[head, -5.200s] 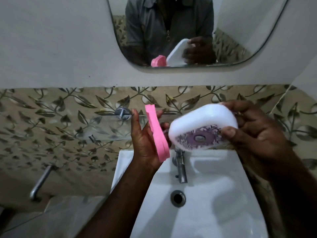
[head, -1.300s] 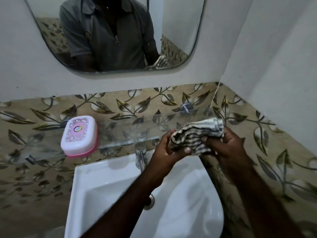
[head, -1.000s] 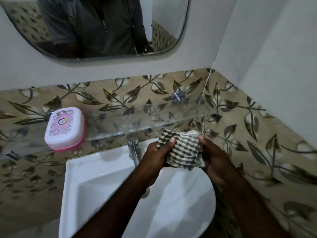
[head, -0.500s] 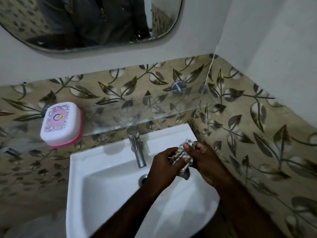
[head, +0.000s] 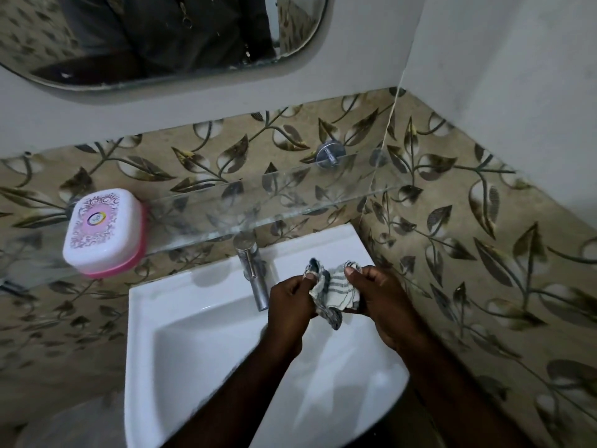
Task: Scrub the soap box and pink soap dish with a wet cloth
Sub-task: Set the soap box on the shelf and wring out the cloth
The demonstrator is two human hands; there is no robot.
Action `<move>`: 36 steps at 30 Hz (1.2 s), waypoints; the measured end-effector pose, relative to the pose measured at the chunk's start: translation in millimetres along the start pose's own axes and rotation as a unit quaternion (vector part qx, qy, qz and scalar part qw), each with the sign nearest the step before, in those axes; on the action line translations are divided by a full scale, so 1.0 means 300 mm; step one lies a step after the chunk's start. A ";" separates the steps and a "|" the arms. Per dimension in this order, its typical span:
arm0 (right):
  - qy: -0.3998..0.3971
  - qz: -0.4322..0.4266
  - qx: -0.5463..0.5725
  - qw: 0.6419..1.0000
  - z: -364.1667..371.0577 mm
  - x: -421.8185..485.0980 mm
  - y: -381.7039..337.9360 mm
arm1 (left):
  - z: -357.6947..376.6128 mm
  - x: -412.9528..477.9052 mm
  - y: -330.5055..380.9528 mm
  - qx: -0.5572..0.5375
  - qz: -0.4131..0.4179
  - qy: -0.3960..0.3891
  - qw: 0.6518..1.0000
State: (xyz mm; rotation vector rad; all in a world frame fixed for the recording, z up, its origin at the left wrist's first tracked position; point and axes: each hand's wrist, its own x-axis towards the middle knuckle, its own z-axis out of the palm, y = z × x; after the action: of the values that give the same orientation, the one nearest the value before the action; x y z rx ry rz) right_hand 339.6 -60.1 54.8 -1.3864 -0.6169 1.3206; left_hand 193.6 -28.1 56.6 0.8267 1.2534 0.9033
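Note:
A bunched checked cloth (head: 334, 292) hangs over the white sink (head: 193, 324), just right of the steel tap (head: 253, 273). My left hand (head: 290, 302) grips its left part and my right hand (head: 381, 299) grips its right part, thumbs on top. The soap box (head: 98, 227), a white lid with a purple pattern, sits closed on its pink soap dish (head: 127, 261) at the left end of the glass shelf (head: 290, 195), well away from both hands.
A mirror (head: 161, 37) hangs above the shelf and reflects a person's torso. Leaf-patterned tiles cover the back wall and the right wall, which stands close to my right arm. A round metal shelf bracket (head: 327, 154) is fixed to the tiles.
The soap box and pink dish, held apart earlier, now sit together on the shelf. Both hands took the cloth from the shelf's right end and brought it down over the sink, bunching it.

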 end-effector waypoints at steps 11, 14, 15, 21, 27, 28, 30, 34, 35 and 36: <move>-0.028 0.003 -0.064 0.998 0.066 -0.009 -0.007 | 0.057 -0.062 0.040 0.156 0.201 -0.074 0.964; -0.033 0.001 -0.037 0.999 0.027 0.000 -0.018 | 0.048 -0.051 0.031 0.049 0.098 -0.085 0.990; -0.023 0.000 -0.037 0.999 0.014 0.004 -0.021 | 0.038 -0.046 0.026 0.022 0.079 -0.064 0.995; -0.102 0.058 0.094 0.989 -0.077 0.038 -0.063 | -0.026 0.027 -0.042 -0.066 -0.131 -0.115 0.983; 0.014 0.005 -0.173 0.985 -0.155 0.126 -0.009 | 0.017 0.096 -0.087 -0.057 -0.134 -0.069 0.987; 0.020 0.003 -0.193 0.981 -0.162 0.146 0.004 | 0.031 0.115 -0.088 -0.035 -0.115 -0.048 0.992; 0.046 -0.018 -0.248 0.968 -0.171 0.206 0.024 | 0.054 0.157 -0.075 -0.012 -0.075 -0.022 0.997; 0.110 -0.046 -0.278 0.953 -0.151 0.346 0.015 | 0.100 0.257 -0.040 0.014 -0.019 -0.031 0.999; 0.125 -0.066 -0.291 0.946 -0.145 0.377 0.007 | 0.110 0.281 -0.036 0.012 -0.008 -0.037 0.999; 0.143 -0.093 -0.315 0.934 -0.138 0.403 -0.006 | 0.120 0.306 -0.030 0.018 0.002 -0.044 0.999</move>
State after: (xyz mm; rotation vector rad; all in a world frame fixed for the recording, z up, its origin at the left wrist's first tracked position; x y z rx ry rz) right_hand 408.6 34.7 4.0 -1.9366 -0.9949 0.7654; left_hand 237.6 50.0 15.1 0.8899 1.1949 0.8410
